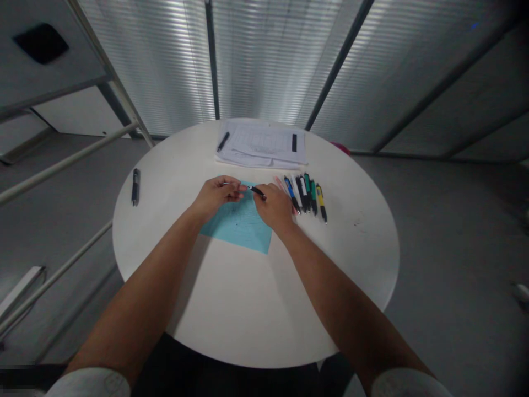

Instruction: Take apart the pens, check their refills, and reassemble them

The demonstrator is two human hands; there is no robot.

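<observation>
The right hand (275, 208) has a narrow grip on a black pen (257, 191), and the pen tip points to the left hand (217, 198), just beside it. The left grip is also narrow, but I cannot tell what it holds. Both hands are over a blue paper (239, 227) on the round white desk (330, 298).

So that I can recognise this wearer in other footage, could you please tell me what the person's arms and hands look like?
The person wears white sleeves, with the left sleeve showing a faint grey marking and the right sleeve looking plain. Below them the forearms are bare. The left hand and right hand are ungloved, and no watch or bracelet shows.
</observation>
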